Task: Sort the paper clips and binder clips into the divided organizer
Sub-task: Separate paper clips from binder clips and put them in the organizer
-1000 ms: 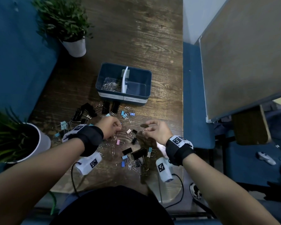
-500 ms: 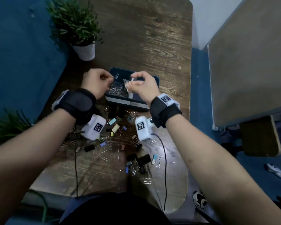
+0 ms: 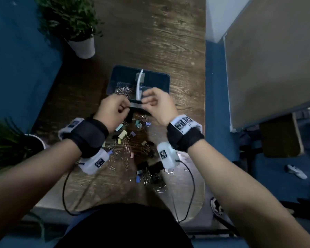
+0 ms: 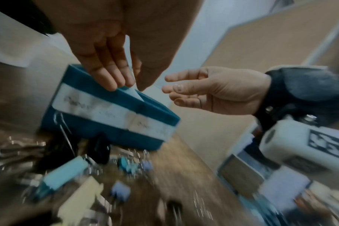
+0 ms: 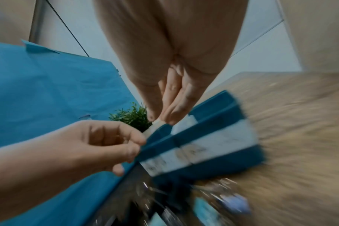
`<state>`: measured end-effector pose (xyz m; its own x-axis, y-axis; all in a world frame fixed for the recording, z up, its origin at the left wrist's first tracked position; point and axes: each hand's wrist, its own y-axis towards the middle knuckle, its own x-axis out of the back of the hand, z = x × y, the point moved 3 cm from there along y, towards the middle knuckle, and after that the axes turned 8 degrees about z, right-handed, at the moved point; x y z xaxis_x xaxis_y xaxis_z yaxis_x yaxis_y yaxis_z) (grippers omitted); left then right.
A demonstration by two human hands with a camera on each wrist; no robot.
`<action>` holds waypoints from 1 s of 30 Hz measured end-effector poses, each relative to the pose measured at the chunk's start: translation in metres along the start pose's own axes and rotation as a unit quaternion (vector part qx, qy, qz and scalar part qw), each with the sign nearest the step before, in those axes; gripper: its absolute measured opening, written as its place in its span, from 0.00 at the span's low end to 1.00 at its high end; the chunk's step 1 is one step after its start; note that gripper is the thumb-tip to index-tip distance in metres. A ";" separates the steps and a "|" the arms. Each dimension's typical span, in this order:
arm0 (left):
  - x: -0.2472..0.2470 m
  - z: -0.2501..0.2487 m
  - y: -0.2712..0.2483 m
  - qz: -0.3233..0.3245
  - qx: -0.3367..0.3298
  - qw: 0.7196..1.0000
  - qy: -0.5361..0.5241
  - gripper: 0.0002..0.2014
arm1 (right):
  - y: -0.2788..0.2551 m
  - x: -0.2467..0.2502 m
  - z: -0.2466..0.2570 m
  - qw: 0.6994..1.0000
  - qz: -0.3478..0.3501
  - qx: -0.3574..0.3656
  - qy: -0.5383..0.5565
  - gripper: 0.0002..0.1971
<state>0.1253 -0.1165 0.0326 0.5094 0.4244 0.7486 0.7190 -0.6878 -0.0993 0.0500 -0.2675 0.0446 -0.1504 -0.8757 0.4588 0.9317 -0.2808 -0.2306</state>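
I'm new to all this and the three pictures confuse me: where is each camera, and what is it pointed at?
Head: worn on the head, looking down at the table, both forearms, left hand, right hand.
Left wrist: on the left wrist, looking along the left hand's fingers toward the blue organizer; the right hand shows opposite.
Right wrist: on the right wrist, looking along its fingers; the left hand shows below.
All three views share the organizer.
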 end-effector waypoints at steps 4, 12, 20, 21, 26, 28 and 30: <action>-0.052 -0.008 -0.051 0.172 -0.111 0.976 0.068 0.05 | -0.080 0.005 -0.057 0.990 0.092 -0.070 -0.085 0.17; -0.128 -0.034 -0.101 0.347 -0.244 0.864 0.270 0.32 | -0.154 -0.017 -0.139 0.974 0.079 -0.174 -0.118 0.16; -0.126 -0.026 -0.082 0.269 -0.159 0.891 0.329 0.25 | -0.144 -0.032 -0.128 0.984 0.047 -0.140 -0.103 0.19; -0.122 -0.022 -0.080 0.256 -0.136 0.899 0.329 0.27 | -0.141 -0.032 -0.125 0.984 0.044 -0.136 -0.102 0.20; -0.103 0.000 -0.081 0.207 -0.041 0.930 0.302 0.33 | -0.155 -0.030 -0.116 0.987 0.030 -0.095 -0.130 0.18; -0.097 0.004 -0.090 0.173 -0.054 0.944 0.277 0.27 | -0.170 -0.036 -0.115 0.982 0.073 -0.077 -0.154 0.13; -0.096 0.004 -0.105 0.162 -0.110 0.949 0.247 0.21 | -0.183 -0.048 -0.117 0.967 0.146 -0.064 -0.198 0.13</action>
<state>0.0024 -0.0824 -0.0312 0.3637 -0.1220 0.9235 0.4182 -0.8645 -0.2789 -0.1524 -0.2197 -0.0358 0.2758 -0.7127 0.6449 0.8629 -0.1120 -0.4928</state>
